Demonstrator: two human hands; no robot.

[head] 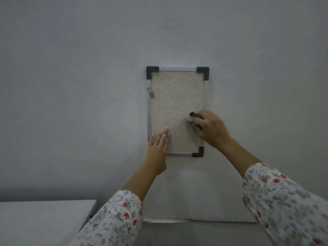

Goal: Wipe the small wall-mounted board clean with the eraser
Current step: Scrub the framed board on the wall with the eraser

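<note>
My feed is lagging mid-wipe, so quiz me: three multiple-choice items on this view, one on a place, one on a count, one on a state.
1. Where does the dark eraser sit on the small beige metal-framed wall board?
A. Top left corner
B. Lower right part, near the right edge
C. On the wall above it

2. How many black plastic corner caps show on the board's frame?
A. One
B. Three
C. Five

3. What is the left hand doing?
A. Lying flat, fingers together, on the board's lower left corner
B. Gripping the eraser
C. Hanging away from the wall

Answers: 1 B, the right hand presses the eraser there. 2 B, caps show top left, top right and bottom right; the left hand covers the fourth corner. 3 A, its palm rests open on the board.
</note>
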